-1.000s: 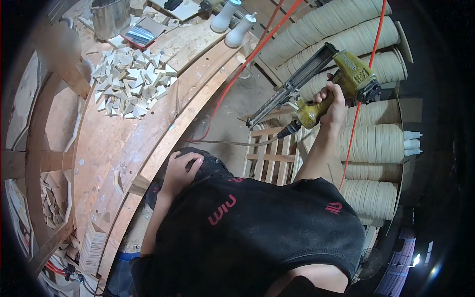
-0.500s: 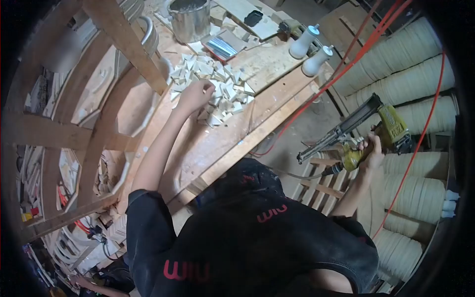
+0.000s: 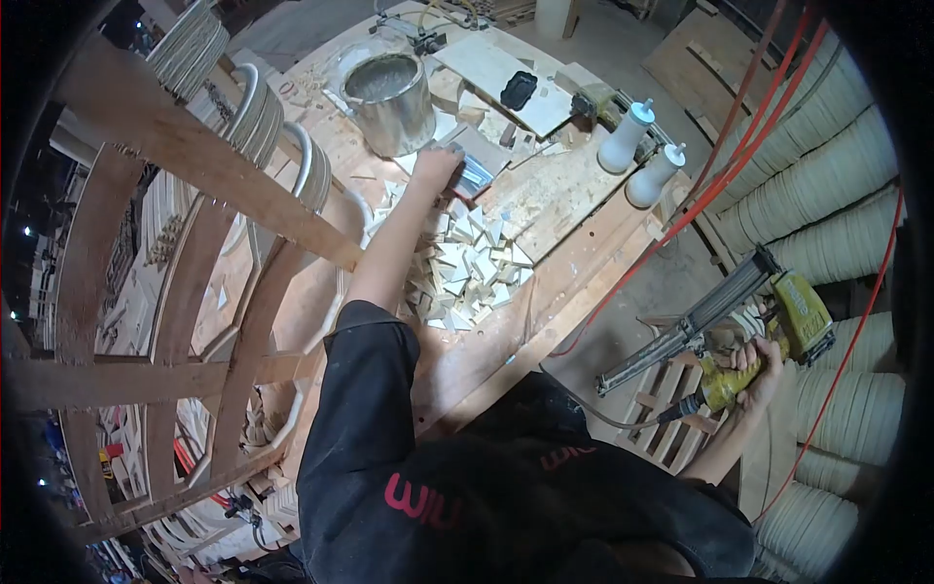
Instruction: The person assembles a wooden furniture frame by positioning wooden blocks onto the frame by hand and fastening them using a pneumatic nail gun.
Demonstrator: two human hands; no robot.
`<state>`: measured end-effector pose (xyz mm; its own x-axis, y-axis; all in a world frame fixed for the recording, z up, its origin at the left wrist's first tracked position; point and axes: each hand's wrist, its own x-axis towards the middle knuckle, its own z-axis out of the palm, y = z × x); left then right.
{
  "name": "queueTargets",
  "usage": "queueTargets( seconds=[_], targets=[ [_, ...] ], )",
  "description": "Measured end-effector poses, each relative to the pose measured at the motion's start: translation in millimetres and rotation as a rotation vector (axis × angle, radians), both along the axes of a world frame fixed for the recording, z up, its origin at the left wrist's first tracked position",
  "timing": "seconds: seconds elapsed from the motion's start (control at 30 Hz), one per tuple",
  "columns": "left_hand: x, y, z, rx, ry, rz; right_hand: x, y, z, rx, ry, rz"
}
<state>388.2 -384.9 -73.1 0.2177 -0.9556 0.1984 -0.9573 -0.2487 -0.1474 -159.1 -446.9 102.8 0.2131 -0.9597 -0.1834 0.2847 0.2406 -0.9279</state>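
Note:
My left hand (image 3: 440,165) reaches over the bench to the left edge of a small open box of silvery fastener strips (image 3: 474,176). Its fingers are curled; what they pinch, if anything, is hidden. Just below this box spreads a pile of small pale wood blocks (image 3: 474,265), many of them triangular. On the right, my right hand (image 3: 759,375) is wrapped around the grip of a yellow-green pneumatic nail gun (image 3: 803,316). The gun's long dark magazine points down and left, off the bench's side. An air hose (image 3: 623,422) joins its handle end.
A metal bucket (image 3: 394,107) and two white squeeze bottles (image 3: 623,141) stand on the bench (image 3: 467,365). A curved wooden frame (image 3: 185,292) rises on the left. Red hoses (image 3: 725,185) hang at right, before stacked pale curved pieces (image 3: 837,175).
My left hand has gone from above the wood blocks forward to the fastener box. The camera view has shifted. My right hand still holds the nail gun.

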Motion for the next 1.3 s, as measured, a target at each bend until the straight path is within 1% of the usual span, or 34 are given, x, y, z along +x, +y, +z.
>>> queueTargets(
  seconds=[0.03,0.13,0.17,0.27,0.37,0.47,0.57,0.6,0.67,0.7,0.73,0.77,0.8,0.87,0.9,0.93,0.97,1.0,1.07,1.17,1.2,1.23,1.27,1.3],
  targets=[
    [4.2,-2.6,5.1,0.060,0.077,-0.007,1.5,-0.1,2.7,0.018,-0.033,0.011],
    [31.1,-9.3,-8.9,-0.032,0.147,-0.216,-6.9,-11.1,-12.1,0.016,-0.083,-0.004],
    [36.7,-12.5,-13.4,-0.050,0.183,-0.244,-8.0,-14.7,-15.7,0.023,-0.093,-0.011],
    [30.0,-12.7,5.0,0.128,0.241,-0.164,-0.7,-13.4,-9.5,0.013,-0.112,0.005],
    [27.2,-7.1,8.5,0.086,0.311,-0.202,-2.7,-19.3,-14.5,0.008,-0.149,0.076],
    [18.5,1.6,13.6,-0.166,0.205,-0.296,-0.3,-21.3,-11.8,-0.013,-0.199,0.122],
    [1.8,14.3,30.7,-0.291,0.459,-0.100,19.9,-14.5,1.0,-0.017,-0.233,0.128],
    [2.1,15.9,29.0,-0.319,0.600,0.014,28.5,-11.6,7.5,-0.017,-0.247,0.135],
    [12.6,11.7,15.3,-0.401,0.868,0.243,35.0,-10.2,11.0,-0.024,-0.279,0.242],
    [24.4,10.0,4.0,-0.394,0.946,0.288,33.7,-14.4,4.6,-0.028,-0.302,0.284],
    [22.0,13.1,15.1,-0.367,1.019,0.299,35.4,-15.6,2.8,-0.036,-0.325,0.329],
    [12.9,17.3,22.4,-0.371,1.128,0.416,37.5,-12.0,4.2,-0.011,-0.309,0.267],
    [17.2,17.1,9.7,-0.340,1.124,0.454,36.8,-14.5,2.0,-0.017,-0.314,0.338],
    [38.2,3.2,-29.7,-0.270,1.057,0.502,34.4,-19.8,-7.0,-0.027,-0.341,0.385],
    [54.4,-5.6,-53.7,-0.237,1.042,0.517,42.0,-10.6,-0.4,-0.004,-0.335,0.313],
    [21.3,4.1,-13.7,-0.301,0.938,0.681,41.9,-9.2,-1.6,-0.010,-0.347,0.302],
    [12.9,3.2,-1.3,-0.222,0.950,0.768,41.0,-10.9,-3.6,-0.021,-0.353,0.309],
    [13.3,-1.2,-4.9,-0.222,1.013,0.813,39.0,-13.4,-6.8,-0.036,-0.367,0.327],
    [4.0,-3.9,-3.1,-0.377,0.846,0.876,26.3,-31.0,-30.6,-0.094,-0.403,0.431],
    [-12.0,11.2,29.6,-0.486,0.904,0.792,52.6,-2.0,2.4,-0.060,-0.484,0.369],
    [-14.9,15.5,35.3,-0.598,1.045,0.677,53.1,-9.2,-4.9,-0.059,-0.514,0.467],
    [-21.1,17.5,41.4,-0.698,1.193,0.548,53.1,-13.9,-13.7,-0.041,-0.529,0.494],
    [-36.4,24.9,62.3,-0.690,1.408,0.407,53.7,-19.0,-22.7,-0.022,-0.542,0.521],
    [-64.5,40.3,96.1,-0.629,1.545,0.316,58.0,-18.9,-24.1,0.003,-0.539,0.533]
  ],
)
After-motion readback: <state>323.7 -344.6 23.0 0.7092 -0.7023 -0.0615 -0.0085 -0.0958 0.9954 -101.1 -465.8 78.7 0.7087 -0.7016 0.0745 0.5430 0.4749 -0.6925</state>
